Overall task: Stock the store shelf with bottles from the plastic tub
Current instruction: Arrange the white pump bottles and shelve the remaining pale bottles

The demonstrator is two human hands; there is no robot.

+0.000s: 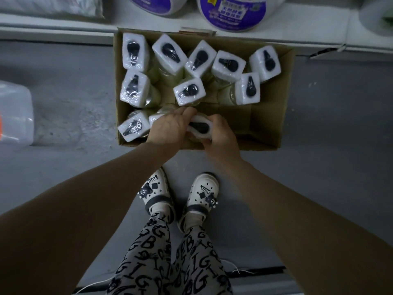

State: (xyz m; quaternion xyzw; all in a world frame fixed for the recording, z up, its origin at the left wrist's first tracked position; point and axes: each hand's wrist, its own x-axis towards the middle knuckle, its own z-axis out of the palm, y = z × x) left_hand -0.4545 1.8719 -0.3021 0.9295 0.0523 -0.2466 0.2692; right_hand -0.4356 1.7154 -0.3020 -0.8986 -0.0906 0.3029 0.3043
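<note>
An open cardboard box (274,116) stands on the grey floor against the white shelf base (276,38). It holds several bottles with white foam-wrapped tops and dark pump heads, such as one bottle (189,91) near the middle. At the box's near edge both hands meet on one wrapped bottle (201,127). My right hand (221,136) grips its right side with curled fingers. My left hand (170,126) curls over its left side, partly covering another bottle (154,119). The bottle's body is hidden.
Large white containers with purple labels (234,11) stand on the bottom shelf above the box. A translucent plastic tub (14,116) sits on the floor at the left edge. My feet in white clogs (180,192) stand just behind the box. The box's right part holds no bottles.
</note>
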